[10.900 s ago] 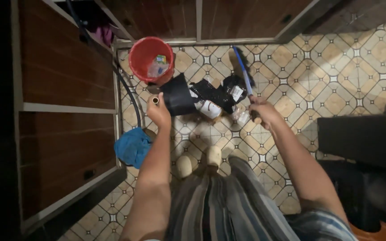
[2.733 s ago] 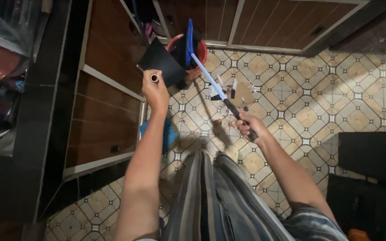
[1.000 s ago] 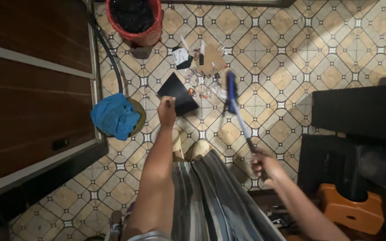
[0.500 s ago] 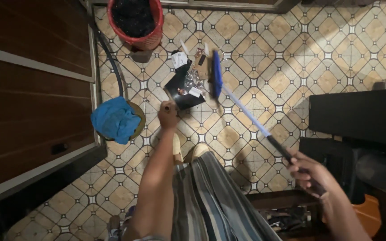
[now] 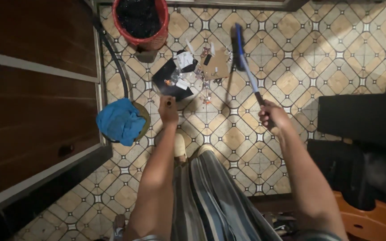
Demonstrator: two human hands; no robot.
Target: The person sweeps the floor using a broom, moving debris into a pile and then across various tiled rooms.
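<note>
Two hands grip tight: left hand (image 5: 169,114) clasps black plastic dustpan's (image 5: 171,80) handle, right hand (image 5: 271,118) blue-handled broom (image 5: 245,64).

We stand in what looks like a home, in a tiled corner of a utility or kitchen area. Under our feet runs a patterned floor (image 5: 291,67) of tan diamond tiles. Dark wooden cabinet doors (image 5: 32,89) with pale metal frames line the left side. A red plastic bin (image 5: 140,20) sits in the corner, a black hose (image 5: 115,62) runs along the cabinet base, and a blue cloth (image 5: 119,121) lies heaped beside it. An orange plastic stool (image 5: 360,221) stands at lower right.
</note>
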